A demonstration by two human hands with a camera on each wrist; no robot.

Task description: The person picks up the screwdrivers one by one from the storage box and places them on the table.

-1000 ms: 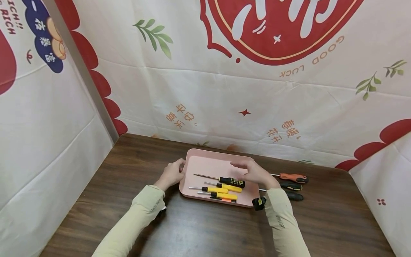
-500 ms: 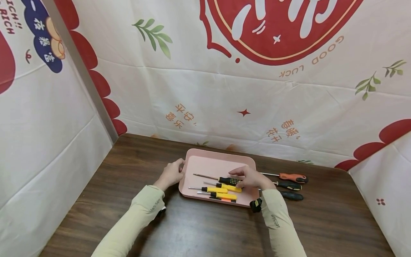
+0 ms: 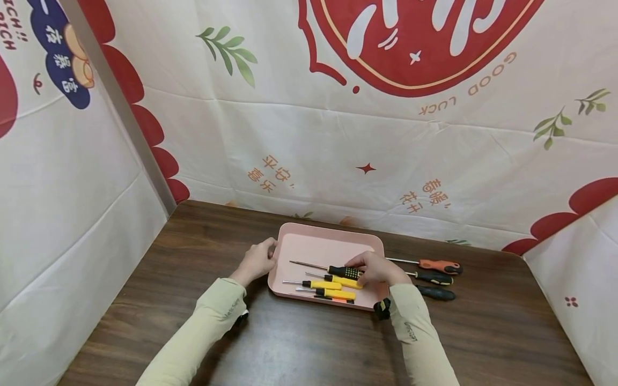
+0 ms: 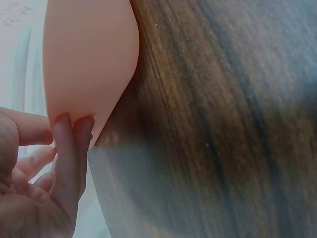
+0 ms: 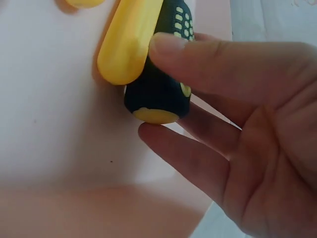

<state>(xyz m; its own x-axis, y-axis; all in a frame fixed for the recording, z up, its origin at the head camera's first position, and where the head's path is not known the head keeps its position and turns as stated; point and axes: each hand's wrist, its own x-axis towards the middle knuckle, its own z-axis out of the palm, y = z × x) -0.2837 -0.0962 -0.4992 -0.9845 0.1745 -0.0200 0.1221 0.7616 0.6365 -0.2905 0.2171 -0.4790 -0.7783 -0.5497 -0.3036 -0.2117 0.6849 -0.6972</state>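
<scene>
My left hand (image 3: 257,261) pinches the left rim of a pink tray (image 3: 309,244), with thumb and fingers on either side of its wall in the left wrist view. Inside the tray, my right hand (image 3: 379,269) holds the black, yellow-dotted handle of a screwdriver (image 3: 339,272). The right wrist view shows the thumb on that handle (image 5: 158,96), a finger at its yellow butt end, and other fingers partly hidden behind it. A yellow screwdriver (image 3: 348,282) lies right against it. Two more yellow-handled screwdrivers, one at the front (image 3: 340,294), lie in the tray, near an orange-and-black piece (image 3: 345,301).
Right of the tray, on the brown wooden table (image 3: 309,348), lie an orange-and-black screwdriver (image 3: 436,266), a black one with a patterned grip (image 3: 435,277) and a plain black-handled one (image 3: 436,293). A printed white cloth (image 3: 314,139) hangs behind the table and along both sides.
My right hand has come down and to the left, and its thumb and fingers have closed round the black, yellow-dotted screwdriver handle. The left hand stays on the tray's rim.
</scene>
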